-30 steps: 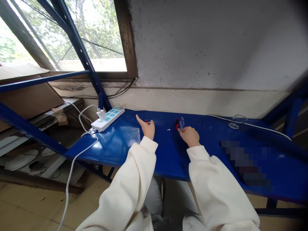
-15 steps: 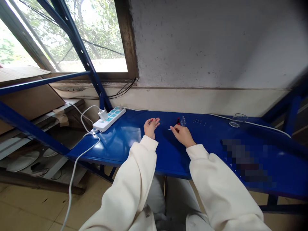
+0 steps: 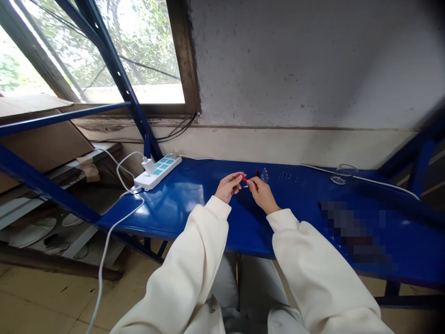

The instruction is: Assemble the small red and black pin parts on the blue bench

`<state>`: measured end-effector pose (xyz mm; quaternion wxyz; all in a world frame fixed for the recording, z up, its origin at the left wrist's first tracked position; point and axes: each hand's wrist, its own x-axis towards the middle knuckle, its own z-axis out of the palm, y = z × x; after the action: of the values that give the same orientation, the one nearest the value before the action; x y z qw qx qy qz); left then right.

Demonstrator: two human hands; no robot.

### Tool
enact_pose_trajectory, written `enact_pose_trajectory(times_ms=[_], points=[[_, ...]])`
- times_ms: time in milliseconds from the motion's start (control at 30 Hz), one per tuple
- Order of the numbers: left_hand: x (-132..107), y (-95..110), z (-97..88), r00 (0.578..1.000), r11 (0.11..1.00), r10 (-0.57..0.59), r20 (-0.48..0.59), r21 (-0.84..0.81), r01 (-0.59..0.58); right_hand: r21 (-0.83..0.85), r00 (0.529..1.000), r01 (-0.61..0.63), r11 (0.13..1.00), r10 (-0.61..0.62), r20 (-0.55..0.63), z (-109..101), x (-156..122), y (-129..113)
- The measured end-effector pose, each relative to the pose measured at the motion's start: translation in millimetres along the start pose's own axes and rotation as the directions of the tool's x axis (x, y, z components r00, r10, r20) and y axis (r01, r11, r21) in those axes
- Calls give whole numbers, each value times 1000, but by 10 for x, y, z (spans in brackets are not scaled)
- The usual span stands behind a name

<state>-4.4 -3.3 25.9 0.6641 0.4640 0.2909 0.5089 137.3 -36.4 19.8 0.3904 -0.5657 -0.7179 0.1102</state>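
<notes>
My left hand (image 3: 228,186) and my right hand (image 3: 260,193) meet over the middle of the blue metal table (image 3: 187,204), both in white sleeves. The left hand's fingers pinch a small red piece (image 3: 244,179). My right hand's fingertips are pressed together on a tiny white part (image 3: 246,186) just below that red piece. Right behind the hands, a small cluster of clear tubes (image 3: 264,175) stands beside a dark red item (image 3: 257,173).
A white power strip (image 3: 158,171) with a plugged white charger and trailing cable lies at the table's left back corner. A row of tiny dark parts (image 3: 287,176) and a clear round dish (image 3: 339,178) sit further right. A white cable runs along the back edge.
Both hands have lifted off the table and come together. The left hand moved right with the red piece; the right hand left the tube cluster and picked up the white part.
</notes>
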Motion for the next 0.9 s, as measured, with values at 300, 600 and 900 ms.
enact_pose_trajectory(times_ms=[300,600,900], points=[[44,-23,-37,992,998,-15,-129,-56,7,23,997,-24,999,25,-69,14,1,4],[22,-13,-13,998,1000,-6,-62,-14,5,42,996,38,998,-34,-81,19,-9,-6],[68,-47,-22,958,991,125,-259,73,-109,-35,997,15,999,-18,-82,37,15,70]])
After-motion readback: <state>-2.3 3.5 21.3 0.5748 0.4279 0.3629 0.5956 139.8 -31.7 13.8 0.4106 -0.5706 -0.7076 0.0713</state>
